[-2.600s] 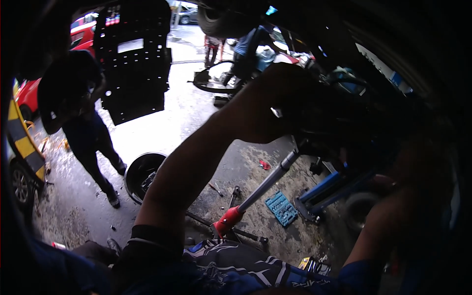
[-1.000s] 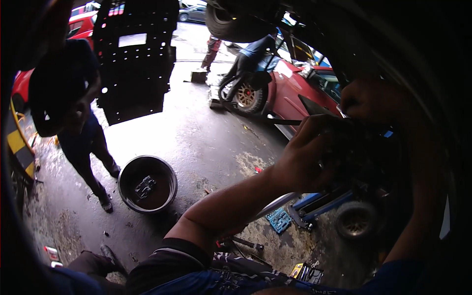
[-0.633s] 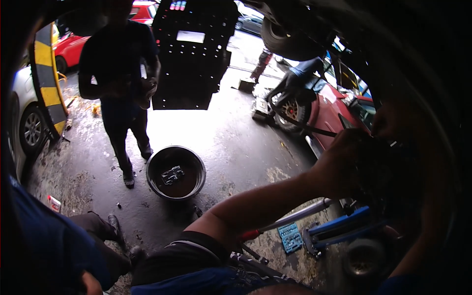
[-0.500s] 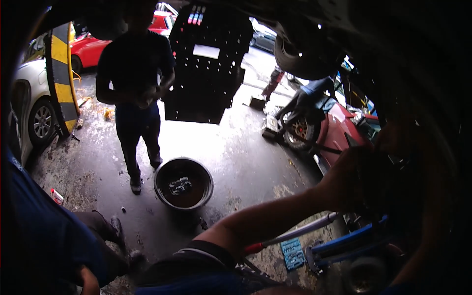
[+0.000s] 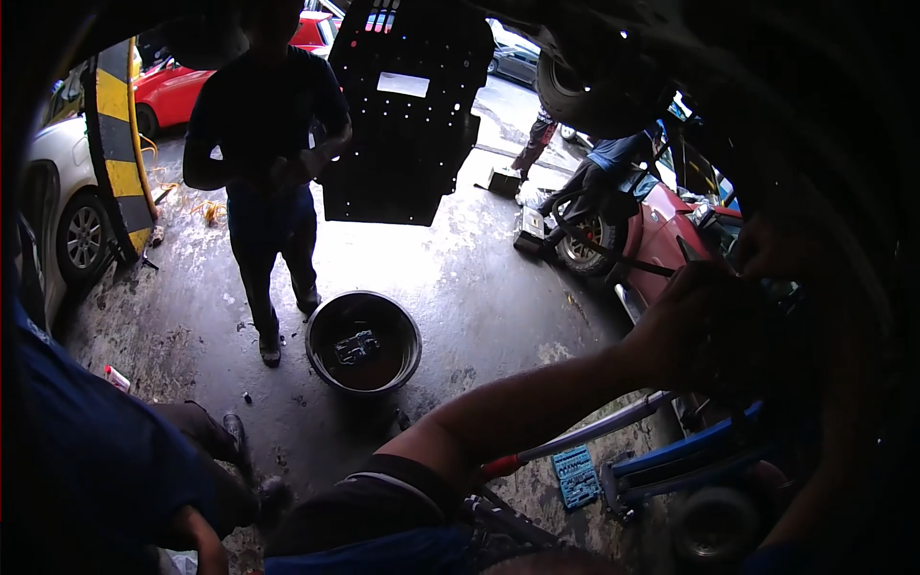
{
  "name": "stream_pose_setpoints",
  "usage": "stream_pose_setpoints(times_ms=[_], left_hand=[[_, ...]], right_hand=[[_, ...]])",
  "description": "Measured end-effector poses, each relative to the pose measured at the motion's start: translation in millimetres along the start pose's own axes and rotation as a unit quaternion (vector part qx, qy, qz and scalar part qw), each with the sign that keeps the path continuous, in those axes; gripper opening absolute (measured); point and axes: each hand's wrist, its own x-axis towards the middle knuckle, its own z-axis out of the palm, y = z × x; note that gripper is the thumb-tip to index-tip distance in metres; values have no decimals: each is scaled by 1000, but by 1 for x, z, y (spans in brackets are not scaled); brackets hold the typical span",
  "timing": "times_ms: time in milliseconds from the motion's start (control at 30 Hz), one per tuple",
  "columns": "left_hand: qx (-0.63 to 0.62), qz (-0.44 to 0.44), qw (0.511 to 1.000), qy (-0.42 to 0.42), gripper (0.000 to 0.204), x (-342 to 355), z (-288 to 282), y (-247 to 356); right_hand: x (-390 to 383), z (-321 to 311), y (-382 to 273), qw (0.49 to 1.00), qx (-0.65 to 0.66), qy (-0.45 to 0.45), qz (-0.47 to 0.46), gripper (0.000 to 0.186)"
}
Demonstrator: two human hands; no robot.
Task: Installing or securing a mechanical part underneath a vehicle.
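My left arm reaches up across the lower middle to the right, and my left hand [image 5: 685, 307] is closed in the shadow below the car's underside. From its fingers a long thin dark rod [image 5: 628, 260] sticks out to the left; its other end is lost in the dark. My right hand [image 5: 767, 251] is raised close beside it, with its forearm along the right rim. Deep shadow hides the right fingers and whatever they touch.
A round black tub [image 5: 364, 385] with metal parts stands on the floor. A person [image 5: 264, 144] stands behind it, by a hanging dark perforated panel [image 5: 402, 163]; another person [image 5: 105, 431] is at left. A blue tool case [image 5: 576, 476] and blue floor jack [image 5: 685, 450] lie below my arms.
The view has shifted slightly. My left hand and the rod sit a little higher in the picture, still together. The standing person's forearms have moved slightly.
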Motion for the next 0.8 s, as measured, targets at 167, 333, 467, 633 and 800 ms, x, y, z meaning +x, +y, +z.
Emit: stream_pose_setpoints(times_ms=[167, 333, 467, 633, 800], left_hand=[[26, -16, 999, -13, 51, 0, -4, 3], [29, -37, 999, -8, 50, 0, -5, 5], [28, -21, 999, 0, 49, 2, -4, 5], [19, -12, 999, 35, 46, 5, 6, 11], [67, -2, 998, -8, 40, 8, -7, 11]], right_hand=[[-3, 3, 1, 998, -48, 38, 19, 33], [1, 9, 5, 998, -18, 46, 24, 31], [0, 16, 16, 997, -15, 78, -20, 27], [-19, 10, -6, 998, 3, 43, 50, 28], [2, 13, -1, 999, -33, 36, 17, 32]])
